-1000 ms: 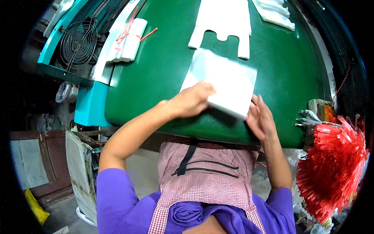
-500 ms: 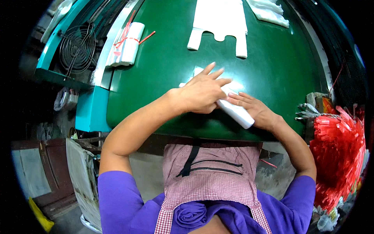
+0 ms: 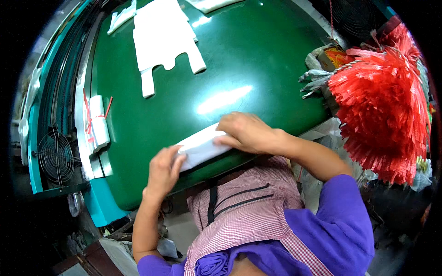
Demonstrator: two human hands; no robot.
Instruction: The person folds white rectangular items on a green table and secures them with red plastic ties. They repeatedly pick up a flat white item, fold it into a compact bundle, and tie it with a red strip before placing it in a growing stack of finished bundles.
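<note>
I had the white roll (image 3: 202, 146) at the near edge of the green counter (image 3: 258, 60), lying at a slant just in front of my apron (image 3: 244, 207). My left grip (image 3: 162, 168) was closed around its left end, thumb on the near side; my right grip (image 3: 248, 132) was closed over its right end, thumb laid along the face toward me. Both were slightly blurred.

I judged it light and soft, probably thin plastic wound in layers, giving under pressure and hard to break. Its smooth skin seemed likely to slide, both against my fingers and on the shiny counter, and loose layers might spring open if one end were let go. Holding both ends, with thumbs pressing the near face and fingers wrapped over the far side, seemed the surest hold; squeezing only the middle could let the ends flare. A similar roll (image 3: 98, 120) with red ties (image 3: 109, 106) lay at the left.
</note>
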